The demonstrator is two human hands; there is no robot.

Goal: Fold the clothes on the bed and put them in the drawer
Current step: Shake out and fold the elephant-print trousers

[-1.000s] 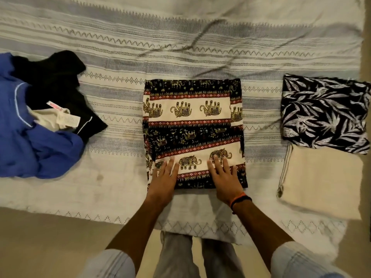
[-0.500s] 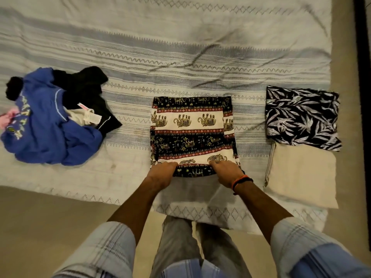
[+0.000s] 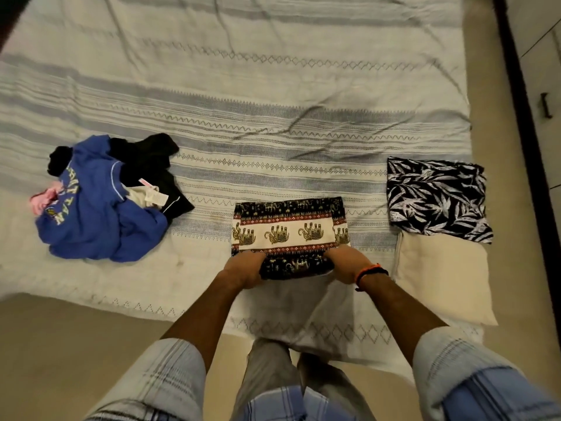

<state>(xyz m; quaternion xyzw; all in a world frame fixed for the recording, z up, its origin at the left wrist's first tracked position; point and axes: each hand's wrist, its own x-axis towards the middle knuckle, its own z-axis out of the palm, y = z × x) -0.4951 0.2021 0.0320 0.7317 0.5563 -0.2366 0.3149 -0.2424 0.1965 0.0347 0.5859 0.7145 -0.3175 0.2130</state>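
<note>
A striped bedspread [image 3: 243, 123] is seen covering the bed, unfolded clothes [image 3: 100, 202] heaped at left. At centre, the elephant-print garment [image 3: 288, 232] is gripped at its near edge by the left hand [image 3: 243, 270] and right hand [image 3: 346, 264]. Folded items [image 3: 437, 226] lie right; a cabinet [image 3: 543, 86] is cut off.

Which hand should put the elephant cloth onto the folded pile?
Probably the right hand. It already grips the elephant cloth, and the folded pile lies on its side. The left hand is farther away.
</note>
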